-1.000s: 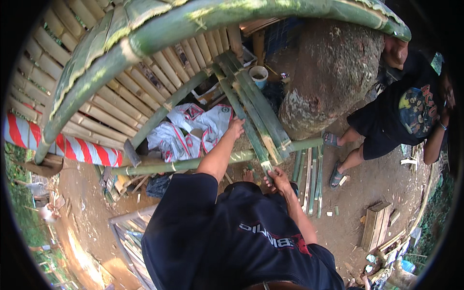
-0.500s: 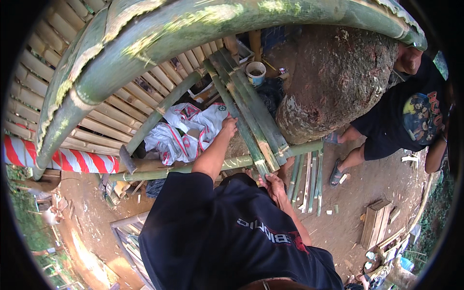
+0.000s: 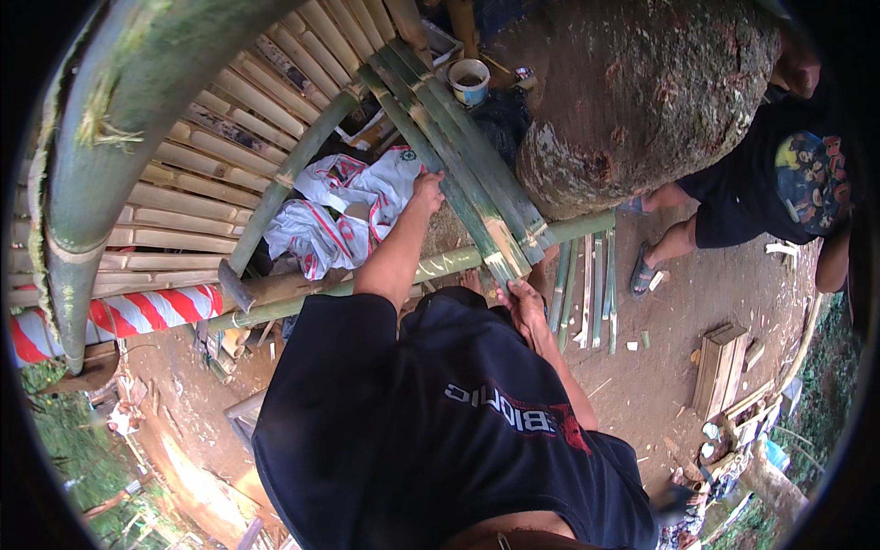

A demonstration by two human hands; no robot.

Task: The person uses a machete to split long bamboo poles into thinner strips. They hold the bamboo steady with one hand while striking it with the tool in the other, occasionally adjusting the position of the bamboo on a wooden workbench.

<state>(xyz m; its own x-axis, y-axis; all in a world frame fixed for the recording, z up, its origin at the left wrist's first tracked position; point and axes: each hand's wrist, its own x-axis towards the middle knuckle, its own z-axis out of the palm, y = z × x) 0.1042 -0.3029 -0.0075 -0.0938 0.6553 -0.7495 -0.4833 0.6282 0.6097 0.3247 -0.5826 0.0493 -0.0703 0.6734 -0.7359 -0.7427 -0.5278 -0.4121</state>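
Note:
Several long green split-bamboo slats (image 3: 463,151) lie side by side, running from the bamboo frame at the back to a horizontal bamboo pole (image 3: 440,264) in front of me. My left hand (image 3: 427,191) is closed on the left edge of the nearest slat, partway along it. My right hand (image 3: 524,307) grips that slat's near end, just past the pole; its palm side is hidden. A crumpled white sack with red stripes (image 3: 335,213) lies left of my left hand, beneath the frame.
A large rough boulder (image 3: 642,110) stands right of the slats. Beyond it is another person (image 3: 733,211) in dark clothes. A small bucket (image 3: 469,82) sits behind the slats. Thin bamboo strips (image 3: 587,293) and a stack of boards (image 3: 720,371) lie on the dirt ground at right.
The view has shifted and turned slightly. The near end of the held slat now lies closer against its neighbour. Both hands keep their hold on it.

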